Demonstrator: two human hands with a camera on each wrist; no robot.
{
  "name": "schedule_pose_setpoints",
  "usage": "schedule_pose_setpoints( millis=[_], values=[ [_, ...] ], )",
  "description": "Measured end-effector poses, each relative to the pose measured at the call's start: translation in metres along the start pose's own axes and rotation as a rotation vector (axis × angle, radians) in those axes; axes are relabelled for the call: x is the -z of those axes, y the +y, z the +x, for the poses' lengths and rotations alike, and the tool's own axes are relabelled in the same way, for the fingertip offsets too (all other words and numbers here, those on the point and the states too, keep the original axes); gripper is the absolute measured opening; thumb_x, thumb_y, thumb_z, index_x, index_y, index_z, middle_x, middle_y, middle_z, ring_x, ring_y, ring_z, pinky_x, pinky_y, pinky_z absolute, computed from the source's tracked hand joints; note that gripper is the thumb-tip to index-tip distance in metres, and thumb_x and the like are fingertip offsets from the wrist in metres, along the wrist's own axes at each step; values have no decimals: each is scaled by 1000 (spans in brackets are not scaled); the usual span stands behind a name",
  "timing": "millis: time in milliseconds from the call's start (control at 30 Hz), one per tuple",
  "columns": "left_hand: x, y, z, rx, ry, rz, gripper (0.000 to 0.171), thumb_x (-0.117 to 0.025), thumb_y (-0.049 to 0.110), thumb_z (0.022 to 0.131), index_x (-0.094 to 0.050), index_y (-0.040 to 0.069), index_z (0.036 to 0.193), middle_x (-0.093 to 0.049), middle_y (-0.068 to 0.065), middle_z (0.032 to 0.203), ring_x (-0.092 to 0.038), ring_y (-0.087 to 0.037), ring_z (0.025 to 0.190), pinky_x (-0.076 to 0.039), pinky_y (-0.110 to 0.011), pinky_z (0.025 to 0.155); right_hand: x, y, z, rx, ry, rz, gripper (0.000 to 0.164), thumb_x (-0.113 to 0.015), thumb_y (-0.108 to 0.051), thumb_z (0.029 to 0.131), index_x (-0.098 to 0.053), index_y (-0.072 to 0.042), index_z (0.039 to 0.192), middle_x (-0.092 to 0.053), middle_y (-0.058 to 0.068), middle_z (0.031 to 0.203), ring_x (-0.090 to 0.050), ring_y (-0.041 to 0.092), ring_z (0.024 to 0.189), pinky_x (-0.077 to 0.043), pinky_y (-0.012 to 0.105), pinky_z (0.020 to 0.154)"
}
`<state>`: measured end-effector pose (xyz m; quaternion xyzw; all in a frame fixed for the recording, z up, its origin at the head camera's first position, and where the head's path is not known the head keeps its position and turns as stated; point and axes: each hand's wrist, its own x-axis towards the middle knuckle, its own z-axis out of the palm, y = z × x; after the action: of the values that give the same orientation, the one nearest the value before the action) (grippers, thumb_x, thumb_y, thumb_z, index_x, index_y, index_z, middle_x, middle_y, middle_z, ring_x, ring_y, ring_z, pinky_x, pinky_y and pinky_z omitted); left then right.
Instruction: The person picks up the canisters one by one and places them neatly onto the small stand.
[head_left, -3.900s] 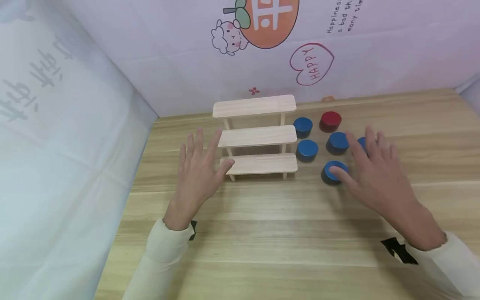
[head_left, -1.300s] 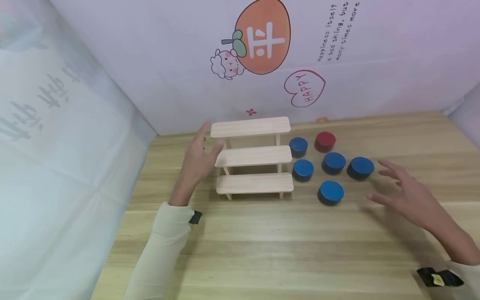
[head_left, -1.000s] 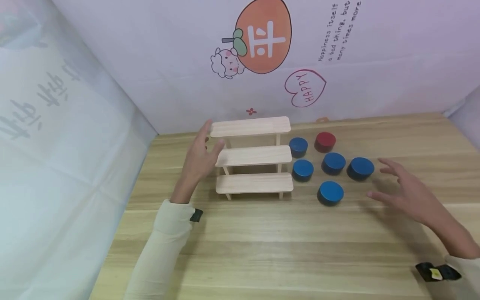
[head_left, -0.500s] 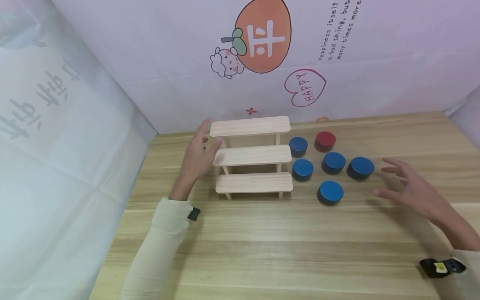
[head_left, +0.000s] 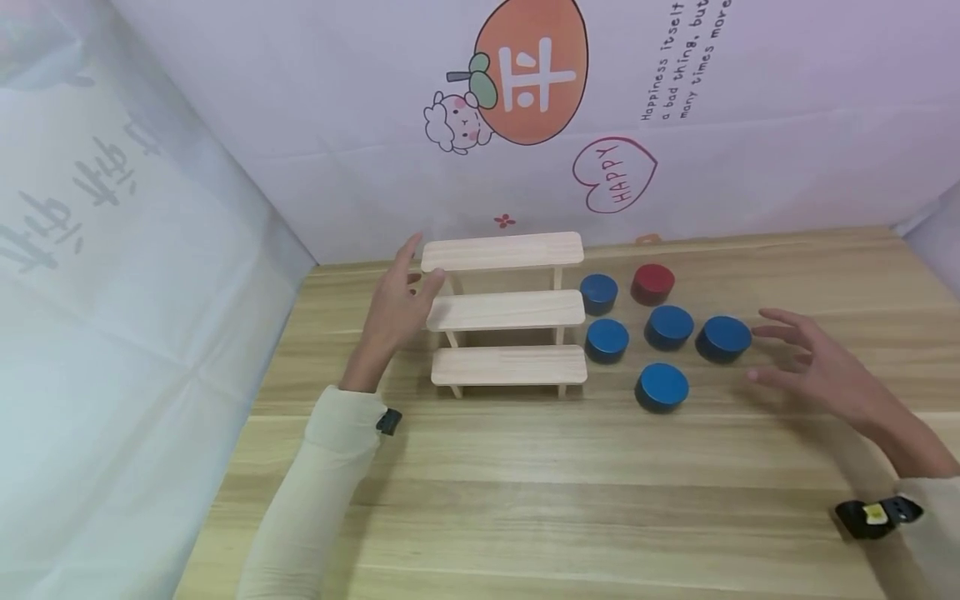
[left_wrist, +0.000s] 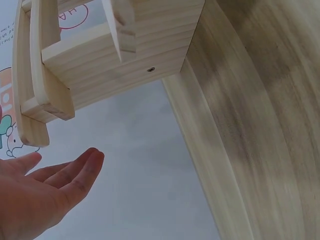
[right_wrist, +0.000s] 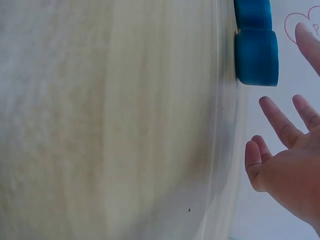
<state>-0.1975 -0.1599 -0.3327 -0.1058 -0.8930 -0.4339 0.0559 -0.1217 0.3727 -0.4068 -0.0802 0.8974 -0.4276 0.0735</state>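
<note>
A pale wooden stand with three stepped shelves (head_left: 506, 367) is set against the back cloth. My left hand (head_left: 395, 307) is held beside its left end, fingers loosely bent; the left wrist view shows a gap between the fingers and the stand's wood (left_wrist: 115, 65). To the right of the stand lie several blue round, flat-topped pieces (head_left: 662, 387) and one dark red piece (head_left: 652, 284). My right hand (head_left: 834, 379) hovers by the rightmost blue piece (head_left: 723, 338), its fingers parted and holding nothing. A blue piece (right_wrist: 256, 58) stands apart from those fingers in the right wrist view.
Everything stands on a wood-grain table (head_left: 495, 492). A printed white cloth (head_left: 360, 108) rises behind it, and another white cloth (head_left: 150, 333) hangs along the left side. Dark straps (head_left: 877, 515) show at the sleeves' cuffs.
Since the earliest frame my right hand has drawn right, off the blue pieces, and my left hand has turned edge-on beside the stand. Lately the right hand has shifted slightly forward. The pieces stay put.
</note>
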Motion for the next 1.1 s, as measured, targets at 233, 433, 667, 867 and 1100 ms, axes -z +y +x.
schedule_pose_setpoints(
  millis=[233,433,667,867,1100],
  values=[
    [-1,-5,3,-7,2,-14,68,-49,50,102,-23,26,160,-36,-20,155,-54,-37,124,-46,-51,99,0,0,0,4,19,-47,91,-75,-18,92,-15,-13,161,-38,32,147,-31,57,132,-32,7,75],
    [-2,-9,7,-33,-14,-30,65,-47,48,104,-24,26,160,-38,-21,154,-56,-38,121,-46,-50,99,-2,1,4,5,17,-47,92,-76,-18,91,-16,-9,160,-38,34,146,-37,58,127,-34,8,74],
    [-3,-13,9,-52,-41,-41,60,-44,48,105,-25,32,160,-32,-13,159,-53,-38,125,-44,-49,101,-3,1,8,13,8,-38,91,-78,-18,90,-19,-6,159,-36,37,146,-34,60,127,-35,9,73],
    [-3,-14,10,5,-29,-56,54,-41,51,105,-30,39,157,-31,2,160,-51,-35,129,-44,-49,102,-6,-2,12,-4,-13,-19,92,-77,-19,91,-17,-6,159,-31,38,148,-31,62,129,-41,61,93],
    [-3,-14,12,35,-32,-83,53,-43,52,104,-36,37,155,-33,-3,159,-47,-37,133,-42,-51,104,-9,-2,17,-22,-13,-11,92,-77,-21,91,-17,-5,159,-31,38,149,-28,62,132,-29,78,91]
  ],
)
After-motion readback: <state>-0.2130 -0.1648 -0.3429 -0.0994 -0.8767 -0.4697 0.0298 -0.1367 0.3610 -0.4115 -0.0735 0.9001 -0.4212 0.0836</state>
